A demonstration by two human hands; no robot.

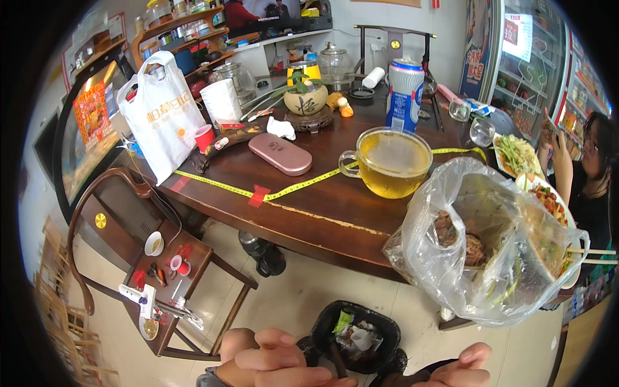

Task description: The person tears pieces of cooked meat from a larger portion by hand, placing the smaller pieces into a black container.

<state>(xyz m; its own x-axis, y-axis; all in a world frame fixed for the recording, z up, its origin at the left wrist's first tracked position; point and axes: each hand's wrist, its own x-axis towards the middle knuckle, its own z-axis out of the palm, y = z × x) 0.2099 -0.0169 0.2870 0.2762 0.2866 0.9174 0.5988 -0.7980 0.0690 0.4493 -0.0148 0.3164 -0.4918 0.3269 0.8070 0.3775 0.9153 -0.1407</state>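
My left hand (285,360) is low in the picture, fingers loosely curled and apart. A brown stick-like piece (338,360) shows beside its fingertips; whether the hand touches it is unclear. Farther right, my right hand (462,370) is cut by the bottom edge, its fingers apart with nothing seen in them. Between and beyond the hands, a black-lined waste bin (316,324) on the floor holds crumpled litter. On the dark wooden table (319,213) stand a glass cup of yellow drink (394,169), a blue and silver can (405,96) and a clear plastic bag with brown food (522,208).
A yellow measuring tape (217,186) runs along the table, near a pink case (280,154) and a white carrier bag (164,116). Plates of food (517,155) stand right, chopsticks (597,251) projecting. A wooden chair (193,256) holds small items. A person (592,169) sits at far right.
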